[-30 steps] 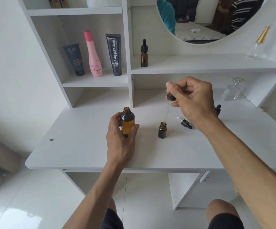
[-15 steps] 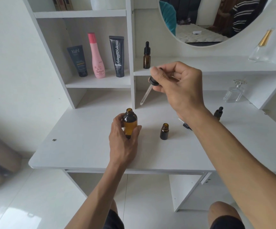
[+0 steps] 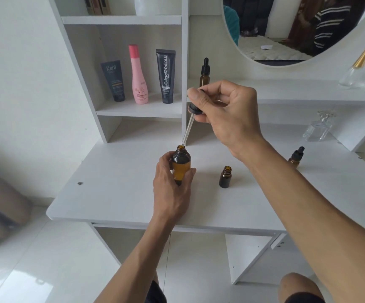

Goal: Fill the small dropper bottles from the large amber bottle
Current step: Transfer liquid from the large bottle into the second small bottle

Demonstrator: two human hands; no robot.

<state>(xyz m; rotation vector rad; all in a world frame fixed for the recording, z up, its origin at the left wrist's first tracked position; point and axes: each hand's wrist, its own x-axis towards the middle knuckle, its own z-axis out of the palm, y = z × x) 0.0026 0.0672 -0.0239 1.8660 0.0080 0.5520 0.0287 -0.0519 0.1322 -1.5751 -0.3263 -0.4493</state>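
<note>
The left hand (image 3: 172, 182) grips the large amber bottle (image 3: 181, 164) around its lower body, holding it upright on the white desk (image 3: 115, 186) with its open mouth uncovered. Above and to the right of it, the right hand (image 3: 225, 114) pinches the black cap of a dropper (image 3: 191, 122) between thumb and fingers; the clear glass tube slants down and left from that hand, its tip just at the rim of the large bottle's mouth, though whether it is inside is hard to tell. A small dropper bottle (image 3: 225, 177) stands open on the desk just right of the left hand, below the right forearm and touching nothing. Farther right, beyond the right forearm, a second small bottle (image 3: 295, 157) stands capped with a black dropper top. Behind the right hand, a taller amber dropper bottle (image 3: 205, 73) stands on a shelf, partly hidden by the fingers.
</note>
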